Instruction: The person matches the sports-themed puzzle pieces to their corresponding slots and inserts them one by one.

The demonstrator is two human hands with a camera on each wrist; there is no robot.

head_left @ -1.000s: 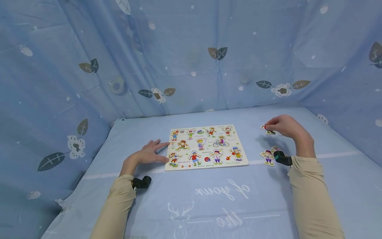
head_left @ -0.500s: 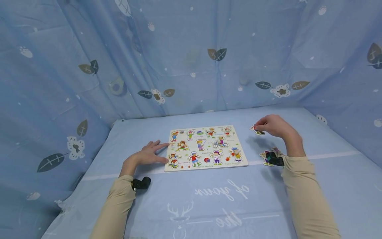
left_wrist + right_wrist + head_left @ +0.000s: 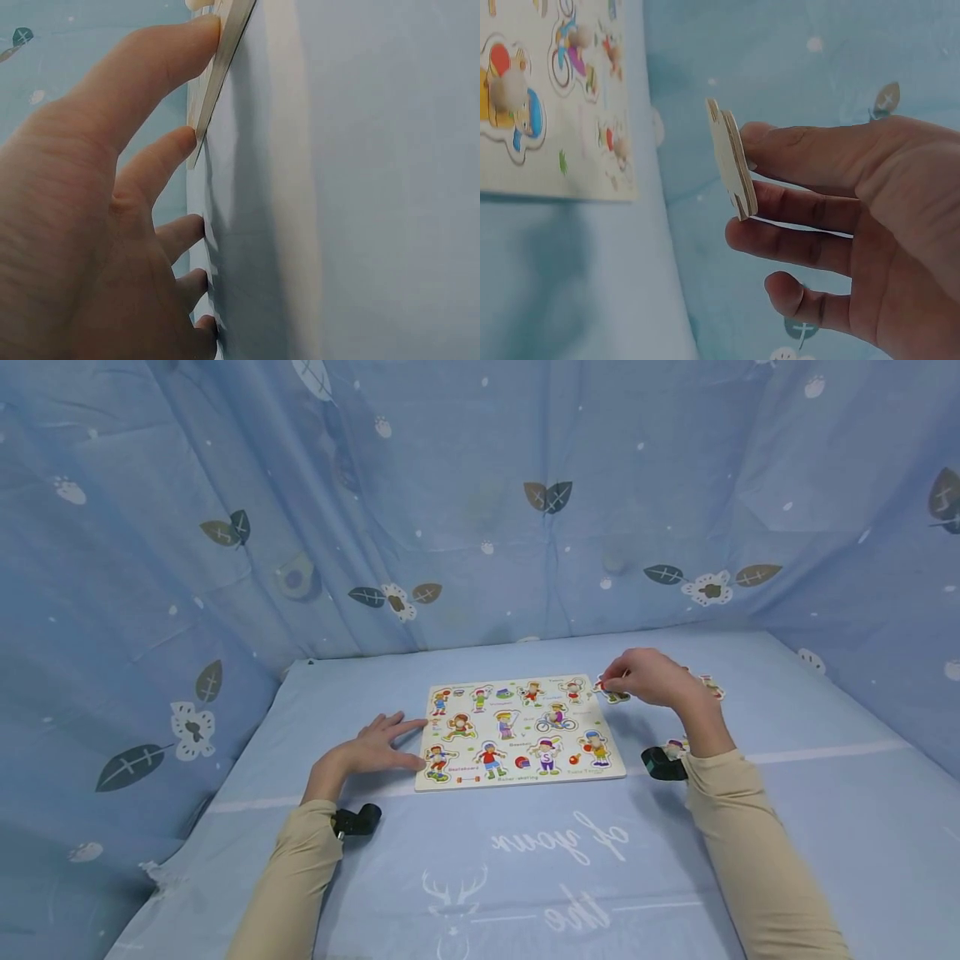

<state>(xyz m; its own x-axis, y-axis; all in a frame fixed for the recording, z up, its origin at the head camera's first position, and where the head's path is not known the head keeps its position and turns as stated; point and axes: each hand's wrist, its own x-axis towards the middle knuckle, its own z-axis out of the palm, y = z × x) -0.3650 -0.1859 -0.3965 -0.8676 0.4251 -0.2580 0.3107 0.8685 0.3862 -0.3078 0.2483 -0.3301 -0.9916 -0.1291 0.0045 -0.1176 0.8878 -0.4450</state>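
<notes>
In the head view, a wooden puzzle board [image 3: 485,731] with cartoon sports figures lies on the cloth-covered table. My left hand [image 3: 367,747] is at its left edge, fingers spread. The left wrist view shows the thumb and index fingertip against the board's side [image 3: 225,67]. My right hand [image 3: 654,678] pinches a cut-out wooden puzzle piece [image 3: 613,695] between thumb and fingers, raised by the board's right upper corner. From the right wrist, that puzzle piece [image 3: 731,161] appears nearly edge-on, apart from the board [image 3: 592,172]; its printed face is hidden there.
Loose puzzle pieces [image 3: 708,687] lie to the right, behind my right hand. Another piece [image 3: 677,747] is partly covered by the right wrist camera [image 3: 663,763]. A blue patterned curtain [image 3: 480,527] hangs behind the table and along its sides.
My right hand has carried the pinched puzzle piece leftward, from over the right of the table to the board's right edge. The left hand has stayed in place.
</notes>
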